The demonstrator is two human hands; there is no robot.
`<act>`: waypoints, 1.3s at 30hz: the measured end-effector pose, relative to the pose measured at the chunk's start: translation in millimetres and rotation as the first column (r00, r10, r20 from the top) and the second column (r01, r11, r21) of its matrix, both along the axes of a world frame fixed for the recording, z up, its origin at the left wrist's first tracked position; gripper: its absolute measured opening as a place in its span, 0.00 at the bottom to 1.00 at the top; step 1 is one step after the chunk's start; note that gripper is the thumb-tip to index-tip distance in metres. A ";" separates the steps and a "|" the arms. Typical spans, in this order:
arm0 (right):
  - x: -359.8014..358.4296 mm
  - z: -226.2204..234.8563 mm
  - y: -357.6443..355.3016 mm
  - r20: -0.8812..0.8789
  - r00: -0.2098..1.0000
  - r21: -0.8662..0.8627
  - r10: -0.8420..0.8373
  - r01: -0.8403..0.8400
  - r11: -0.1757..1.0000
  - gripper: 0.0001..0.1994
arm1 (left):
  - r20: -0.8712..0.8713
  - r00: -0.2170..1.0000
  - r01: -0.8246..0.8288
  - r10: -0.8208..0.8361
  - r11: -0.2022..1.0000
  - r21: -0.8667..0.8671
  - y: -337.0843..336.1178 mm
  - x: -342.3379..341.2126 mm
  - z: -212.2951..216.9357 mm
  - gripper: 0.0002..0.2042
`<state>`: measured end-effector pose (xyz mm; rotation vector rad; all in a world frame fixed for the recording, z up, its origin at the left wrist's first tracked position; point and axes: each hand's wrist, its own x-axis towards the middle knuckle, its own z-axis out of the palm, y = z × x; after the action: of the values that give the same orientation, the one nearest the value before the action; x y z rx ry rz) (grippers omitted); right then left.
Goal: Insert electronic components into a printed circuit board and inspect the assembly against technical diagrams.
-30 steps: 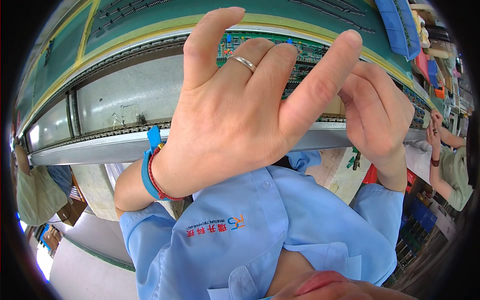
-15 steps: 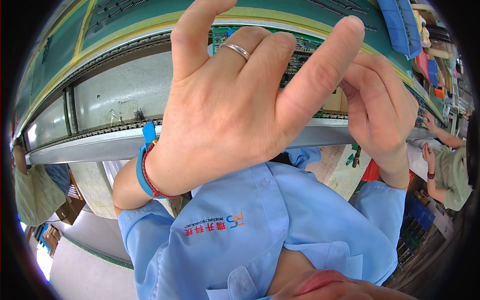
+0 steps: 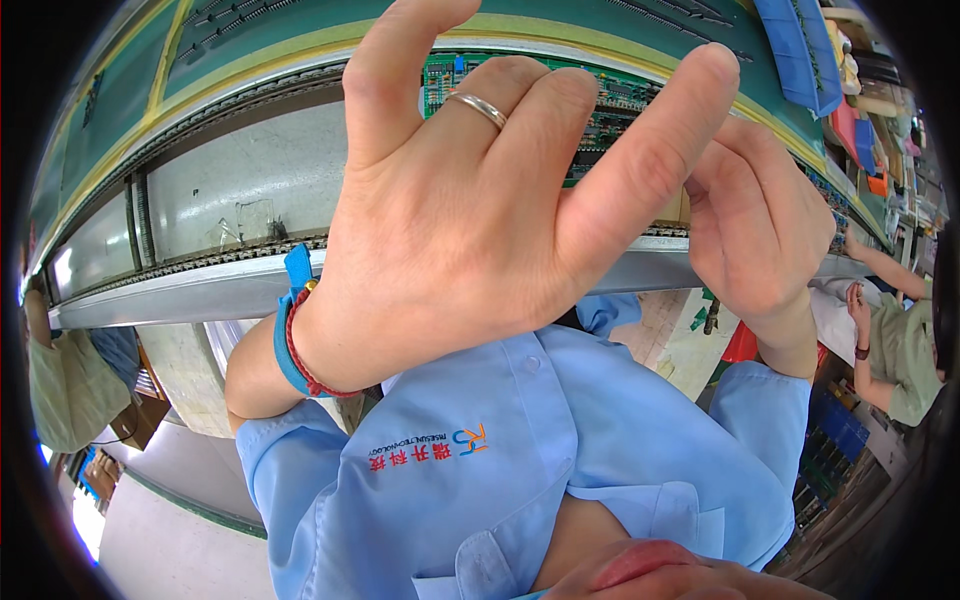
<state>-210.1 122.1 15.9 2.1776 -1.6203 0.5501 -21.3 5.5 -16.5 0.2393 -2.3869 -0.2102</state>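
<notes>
My left hand (image 3: 460,215) is spread palm down over a green circuit board (image 3: 436,88) crowded with small parts. Its outermost digits reach apart to either side, while the middle fingers bend down toward the board, their tips hidden. A silver ring and a blue wrist strap (image 3: 290,345) are on this hand and wrist. To its right is my right hand (image 3: 760,225), fingers curled together in a pinch beside the board's right end. Whatever its fingertips hold is hidden behind the left hand's outstretched digit.
The board lies between chain-edged conveyor rails (image 3: 200,275) with a metal bed below. Beyond them, dark component strips (image 3: 240,22) rest on a green surface. A blue bin (image 3: 800,55) stands at the far right. Other people (image 3: 895,345) are at both sides.
My right hand has shifted slightly toward me, its fingers still curled. The left hand's right-hand digit has moved a little right, and more of the board shows between the fingers.
</notes>
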 end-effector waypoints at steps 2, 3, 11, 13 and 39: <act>-2.5 -4.5 -2.6 -0.055 0.998 -0.052 0.012 -0.015 0.999 0.13 | -0.005 1.000 0.001 -0.001 1.000 0.001 3.0 -5.1 -0.5 0.40; -3.3 -6.1 -3.5 -0.079 0.997 -0.078 0.023 -0.030 0.996 0.13 | -0.006 1.000 -0.001 0.001 1.000 0.001 1.4 -0.3 -1.0 0.39; -0.9 -9.1 -1.2 -0.030 1.000 -0.104 -0.009 0.006 0.995 0.11 | -0.017 1.000 -0.011 0.011 1.000 0.011 -3.0 -0.9 -11.4 0.38; 0.9 -4.4 2.8 0.069 0.996 0.081 -0.058 0.052 0.995 0.11 | -0.020 1.000 -0.008 0.009 1.000 0.016 -2.7 -5.1 -14.1 0.38; -20.5 6.8 -90.0 0.429 0.887 0.323 -0.173 0.028 0.946 0.09 | 0.161 0.984 -0.111 0.079 0.974 0.197 -38.0 44.6 -3.1 0.45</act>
<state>-230.6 32.1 22.6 2.2773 -2.1824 0.8778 23.4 -32.5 -19.6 0.4816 -2.4979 -0.4080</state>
